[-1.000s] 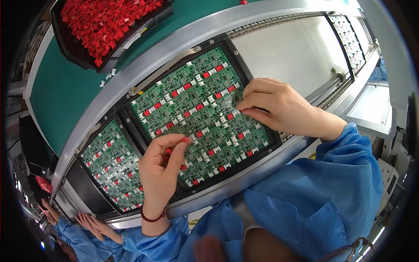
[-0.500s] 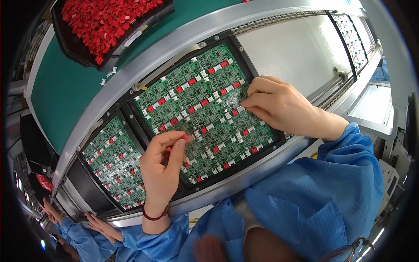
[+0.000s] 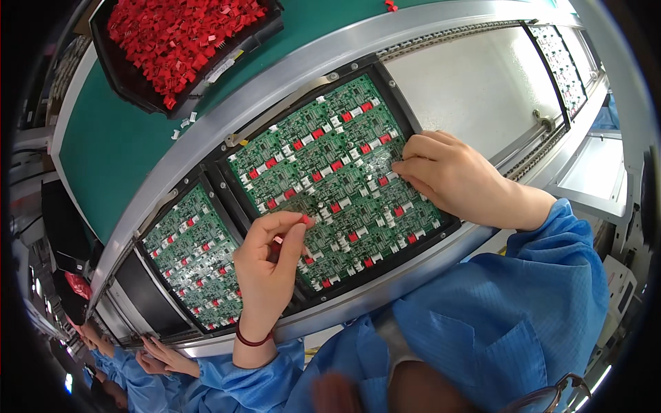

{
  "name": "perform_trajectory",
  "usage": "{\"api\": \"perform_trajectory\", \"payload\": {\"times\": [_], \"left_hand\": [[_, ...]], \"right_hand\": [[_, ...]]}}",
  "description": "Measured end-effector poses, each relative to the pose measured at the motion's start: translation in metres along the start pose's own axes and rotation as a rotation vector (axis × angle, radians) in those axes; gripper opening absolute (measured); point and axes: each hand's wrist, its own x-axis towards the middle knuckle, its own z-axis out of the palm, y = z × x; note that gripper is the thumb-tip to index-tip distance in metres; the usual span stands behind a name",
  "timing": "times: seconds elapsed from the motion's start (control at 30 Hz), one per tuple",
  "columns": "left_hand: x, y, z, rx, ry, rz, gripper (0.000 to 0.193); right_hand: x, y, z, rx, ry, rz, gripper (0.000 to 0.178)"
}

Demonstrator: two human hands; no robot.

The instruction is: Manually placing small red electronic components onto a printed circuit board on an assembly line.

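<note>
The left hand (image 3: 268,265) pinches a red plug (image 3: 305,219) between thumb and forefinger (more red shows inside its curl), over the green circuit board (image 3: 358,89). The right hand's (image 3: 465,180) fingertips press together at the board; whether they hold anything, I cannot tell. Board and right hand sit farther right than a second ago.

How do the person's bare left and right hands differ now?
The bare left hand pinches a small red plastic connector; anything in the bare right hand is hidden. The left wears a dark red wristband; the right shows none. Both reach over the green circuit-board panel.
</note>
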Motion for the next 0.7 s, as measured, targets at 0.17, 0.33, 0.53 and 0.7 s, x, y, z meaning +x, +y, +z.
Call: {"api": "perform_trajectory", "payload": {"times": [0.17, 0.33, 0.53, 0.7], "left_hand": [[-0.002, 0.0, 0.002, 0.024, 0.004, -0.002, 0.013], [0.002, 0.004, 0.012, 0.108, 0.015, 0.001, 0.012], [0.003, 0.006, 0.028, 0.2, 0.083, 0.096, 0.011], [0.013, 0.009, 0.043, 0.668, 0.031, 0.409, 0.013]], "right_hand": [[0.006, 0.003, -0.003, 0.014, -0.017, -0.01, 0.012], [0.001, 0.008, -0.007, -0.013, 0.001, 0.034, 0.011], [-0.002, 0.004, -0.004, -0.096, 0.02, -0.027, 0.014], [-0.004, -0.006, 0.0, -0.162, -0.019, -0.059, 0.014]]}}
